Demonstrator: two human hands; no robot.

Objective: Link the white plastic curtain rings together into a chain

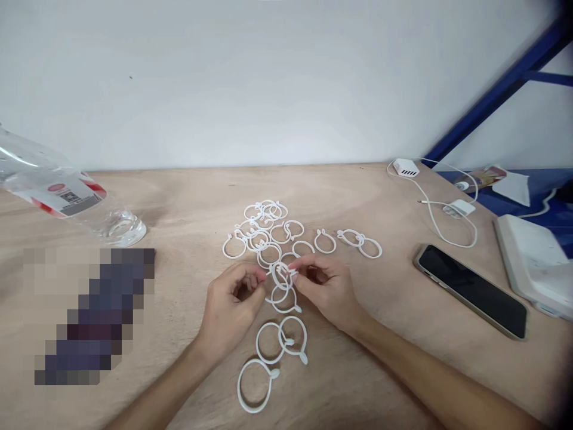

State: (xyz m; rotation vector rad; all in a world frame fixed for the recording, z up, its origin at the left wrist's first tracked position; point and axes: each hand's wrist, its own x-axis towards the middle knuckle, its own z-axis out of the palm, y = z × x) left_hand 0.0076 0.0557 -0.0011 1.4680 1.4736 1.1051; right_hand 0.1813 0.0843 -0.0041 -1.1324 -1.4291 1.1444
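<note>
White plastic curtain rings, each with a small looped tab, lie in a loose cluster (270,254) on the wooden table. Between my hands one curtain ring (281,276) is raised over others. My right hand (329,289) pinches it by its tab side with thumb and index finger. On its other side my left hand (235,298) has thumb and index finger closed on a thin white edge, mostly hidden by the fingertips. Nearer to me lie two overlapping rings (293,318) and a single ring (254,412).
A clear plastic bottle (120,227) stands at the left beside a pixelated dark patch (94,316). On the right are a phone (472,292), a white device (532,263), a white charger (406,167) and a looped cable (432,218). A blue metal frame (492,83) borders the table.
</note>
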